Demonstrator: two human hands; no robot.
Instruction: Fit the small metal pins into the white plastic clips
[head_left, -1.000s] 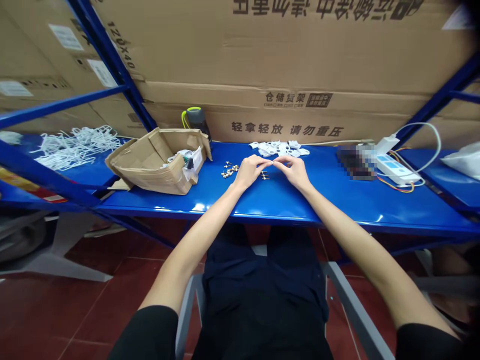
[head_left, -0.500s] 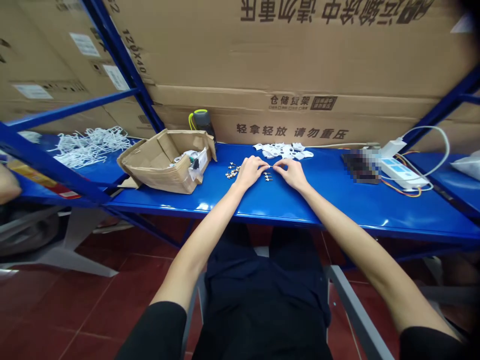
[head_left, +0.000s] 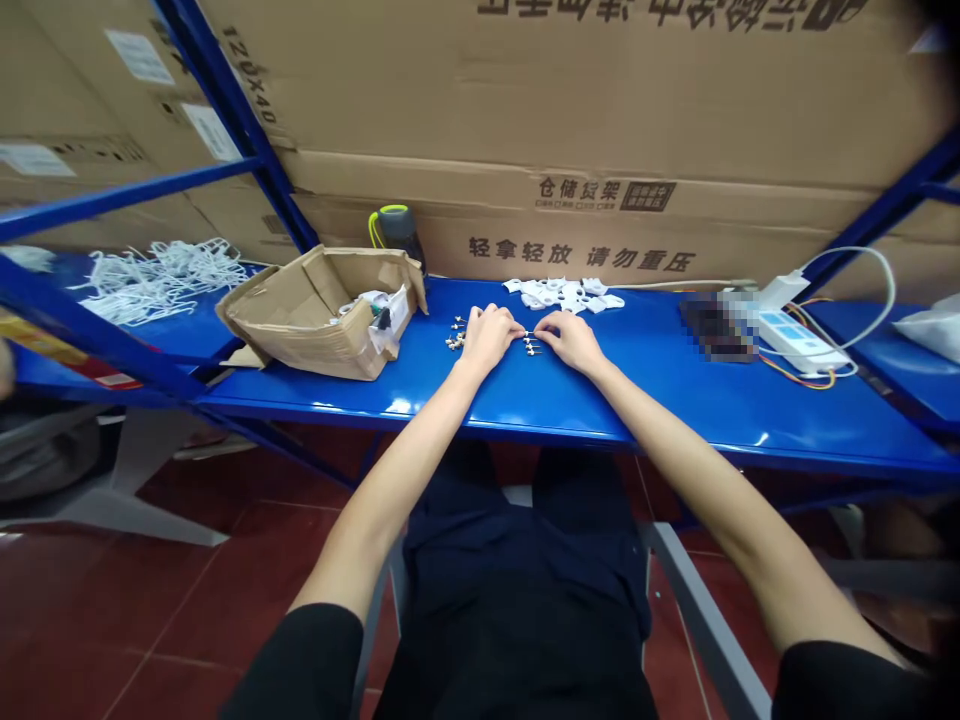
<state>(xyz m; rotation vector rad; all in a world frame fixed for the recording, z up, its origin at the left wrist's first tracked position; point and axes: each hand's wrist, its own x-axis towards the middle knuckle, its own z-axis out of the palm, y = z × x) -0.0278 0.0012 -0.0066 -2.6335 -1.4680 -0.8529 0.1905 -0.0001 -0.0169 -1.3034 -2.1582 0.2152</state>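
My left hand (head_left: 487,338) and my right hand (head_left: 574,340) meet fingertip to fingertip just above the blue shelf. Between their pinched fingers is a small screw-like pin (head_left: 529,334) with a pale end; its exact kind is too small to tell. Right below the fingertips, a few similar pins (head_left: 533,350) lie side by side in a short row. A loose heap of the same small pins (head_left: 454,342) lies left of my left hand, partly hidden by it. Behind both hands is a pile of flat white plastic pieces (head_left: 562,294).
An open cardboard box (head_left: 300,335) with mixed parts stands left, a dark bottle (head_left: 405,235) behind it. On the right are a white power strip (head_left: 802,340) with cables and a pixelated dark object (head_left: 716,328). White hooks (head_left: 161,280) cover the left shelf, beyond a blue post (head_left: 259,150).
My view has shifted slightly. Both hands stay together, their fingertips now closer to the row of pins, with the small pin still between them.
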